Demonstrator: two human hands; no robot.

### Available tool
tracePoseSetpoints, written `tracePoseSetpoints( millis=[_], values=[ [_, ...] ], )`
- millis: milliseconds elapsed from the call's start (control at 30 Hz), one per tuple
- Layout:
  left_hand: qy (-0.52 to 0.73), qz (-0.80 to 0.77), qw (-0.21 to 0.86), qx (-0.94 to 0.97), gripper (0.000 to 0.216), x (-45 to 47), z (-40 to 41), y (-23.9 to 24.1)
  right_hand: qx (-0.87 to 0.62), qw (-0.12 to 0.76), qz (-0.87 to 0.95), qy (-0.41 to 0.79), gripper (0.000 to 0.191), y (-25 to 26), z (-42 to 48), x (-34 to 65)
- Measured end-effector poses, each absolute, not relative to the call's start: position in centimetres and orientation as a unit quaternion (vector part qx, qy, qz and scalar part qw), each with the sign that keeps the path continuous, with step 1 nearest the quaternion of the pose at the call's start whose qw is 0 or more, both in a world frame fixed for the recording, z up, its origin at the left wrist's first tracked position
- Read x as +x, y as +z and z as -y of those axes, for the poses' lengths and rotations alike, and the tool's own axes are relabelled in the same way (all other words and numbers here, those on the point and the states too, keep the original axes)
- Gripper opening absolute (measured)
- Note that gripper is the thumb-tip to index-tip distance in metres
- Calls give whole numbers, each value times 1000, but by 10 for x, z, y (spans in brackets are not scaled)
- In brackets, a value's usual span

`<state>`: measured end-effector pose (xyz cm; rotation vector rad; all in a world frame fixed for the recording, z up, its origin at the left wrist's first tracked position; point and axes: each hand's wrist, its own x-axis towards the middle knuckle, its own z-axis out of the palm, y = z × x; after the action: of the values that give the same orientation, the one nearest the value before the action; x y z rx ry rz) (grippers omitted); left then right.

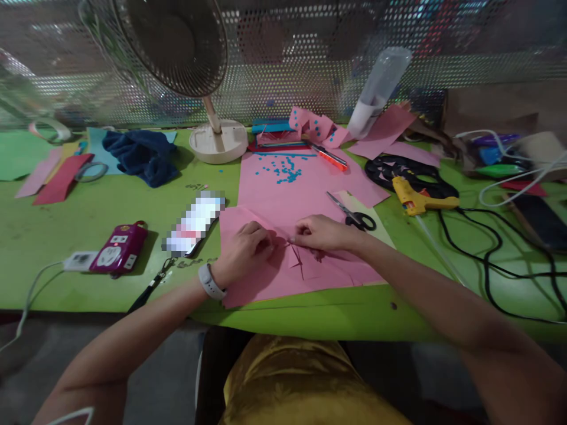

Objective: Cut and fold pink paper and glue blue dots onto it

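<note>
A pink paper sheet (279,283) lies at the front edge of the table, with slits or narrow cut lines near its middle. My left hand (245,251), with a pale wristband, has its fingers curled in on the paper, pinching it. Opposite it, my right hand (321,232) pinches the same paper close to the slits; the exact spot between the fingertips is hidden. Black-handled scissors (354,213) lie just beyond my right hand, blades apart, on a pale yellow sheet (381,227). Farther back, many small blue paper bits (287,171) are scattered over another pink sheet (266,195).
Left of the paper are a phone (195,221), a magenta device (116,251) and a dark blue cloth (142,154). A fan (217,141) and a plastic bottle (376,91) stand behind. On the right lie a yellow glue gun (419,199), black cables (491,254) and an orange cutter (331,158).
</note>
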<state>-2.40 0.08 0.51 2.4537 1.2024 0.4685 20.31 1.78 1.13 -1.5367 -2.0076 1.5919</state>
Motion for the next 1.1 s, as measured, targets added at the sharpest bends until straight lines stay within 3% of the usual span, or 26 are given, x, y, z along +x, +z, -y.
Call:
tracePoseSetpoints(
  millis=[300, 733, 1100],
  values=[
    [155, -447, 192, 859, 13, -20, -2, 7, -509, 79, 673, 531, 32, 11, -17, 203],
    [151, -451, 169, 863, 8, -17, -2, 6, -541, 50, 708, 450, 46, 15, -16, 198],
    [147, -443, 170, 868, 5, -19, -2, 2, -570, 29, 711, 409, 45, 18, -15, 192]
  ],
)
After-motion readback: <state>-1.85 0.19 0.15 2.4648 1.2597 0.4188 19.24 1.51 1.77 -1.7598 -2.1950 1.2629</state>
